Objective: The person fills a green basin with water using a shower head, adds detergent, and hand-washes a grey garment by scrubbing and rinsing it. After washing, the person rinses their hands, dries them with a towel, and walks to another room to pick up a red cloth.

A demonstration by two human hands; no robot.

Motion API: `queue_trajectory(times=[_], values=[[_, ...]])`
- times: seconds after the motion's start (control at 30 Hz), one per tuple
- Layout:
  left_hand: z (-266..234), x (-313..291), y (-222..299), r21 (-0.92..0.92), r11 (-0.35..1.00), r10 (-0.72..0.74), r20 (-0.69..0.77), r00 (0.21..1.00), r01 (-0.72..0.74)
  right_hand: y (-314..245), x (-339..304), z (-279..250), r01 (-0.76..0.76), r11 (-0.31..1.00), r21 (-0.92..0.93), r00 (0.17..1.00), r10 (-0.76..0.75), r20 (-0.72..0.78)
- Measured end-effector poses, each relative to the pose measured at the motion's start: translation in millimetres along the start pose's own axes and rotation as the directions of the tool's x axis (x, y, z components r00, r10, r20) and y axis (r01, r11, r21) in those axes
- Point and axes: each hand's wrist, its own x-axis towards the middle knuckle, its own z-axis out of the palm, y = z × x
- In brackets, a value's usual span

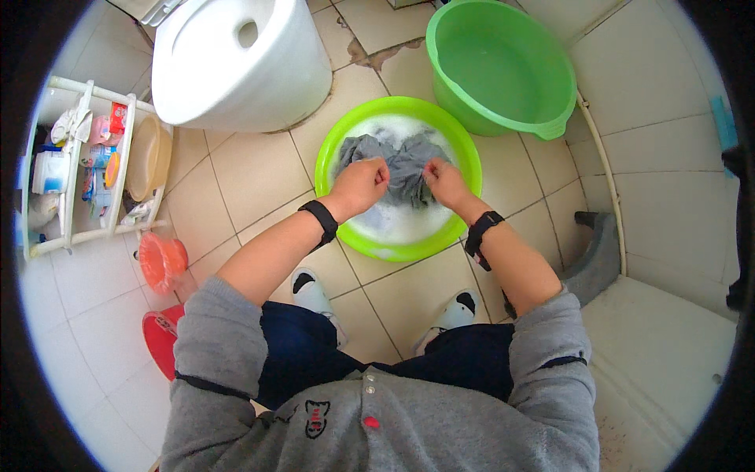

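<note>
Grey cloth, wet and bunched, sits in foamy water inside a lime-green basin on the tiled floor, straight in front of the crouching person's white shoes. Left hand fisted tight on the cloth's left part, right hand pinching its right edge with fingers closed on the fabric, both wrists wearing black bands. Bigger green tub just beyond the basin to the right, white toilet beyond to the left, white shelf rack with bottles far left, orange cup below it.
</note>
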Motion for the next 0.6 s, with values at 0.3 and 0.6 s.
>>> queue_trajectory(times=[0.3, 0.6], values=[[20.1, 15.5, 19.4, -0.150, 0.987, 0.060, 0.025, 0.998, -0.056, -69.9, 15.5, -51.9, -0.270, 0.777, 0.569, 0.962, 0.244, 0.124], [53.9, 19.0, 37.4, -0.610, 0.793, -0.268, -0.343, 0.900, 0.004, -93.0, 22.1, -72.2, -0.348, 0.650, 0.675, 0.928, 0.339, 0.152]])
